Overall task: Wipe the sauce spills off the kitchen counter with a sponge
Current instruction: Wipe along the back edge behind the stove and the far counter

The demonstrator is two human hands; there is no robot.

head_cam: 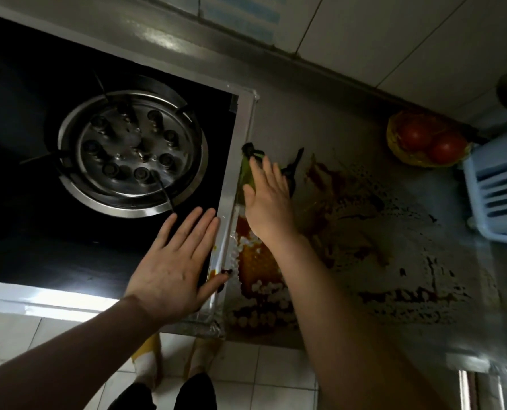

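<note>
Brown and red sauce spills [361, 220] smear the steel counter [299, 119] right of the stove, with an orange puddle dotted with white bits [258, 270] near the front edge. A green sponge [246, 173] with dark sauce on it lies beside the stove's foil-taped rim. My right hand [268, 196] lies flat over the sponge, fingers spread; whether it grips the sponge is hidden. My left hand [175, 267] rests open, palm down, on the stove's right front corner.
A black gas stove with a steel burner [131, 152] fills the left. A yellow bag of tomatoes [423, 140] and a light blue plastic rack [500, 184] stand at the right. White wall tiles [394, 31] run behind; floor tiles and feet show below.
</note>
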